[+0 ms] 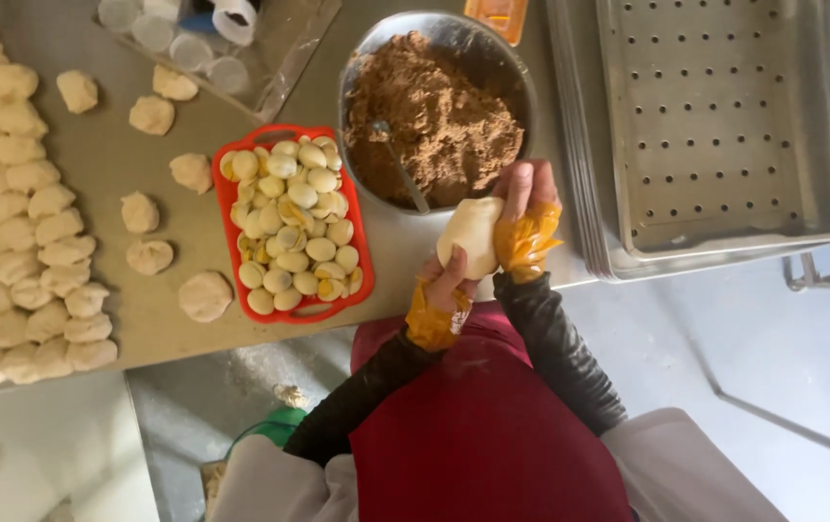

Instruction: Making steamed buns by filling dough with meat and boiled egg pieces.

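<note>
A pale round dough ball (pixel 470 232) is cupped between both my hands above the table's near edge. My left hand (pixel 441 295) grips it from below, with yellow plastic bunched at the wrist. My right hand (pixel 523 208) wraps it from the right side, also with yellow plastic at the wrist. Just beyond the hands stands a metal bowl (pixel 492 58) full of brown crumbly filling (pixel 434 121), with a spoon (pixel 398 159) stuck in it.
A red basket (pixel 362 261) of small pale round pieces sits left of the bowl. Several loose dough pieces (pixel 204 295) lie on the table, with rows of dough lumps (pixel 19 232) at far left. Stacked perforated metal trays (pixel 719 126) lie on the right. Clear cups (pixel 188 43) sit at the back.
</note>
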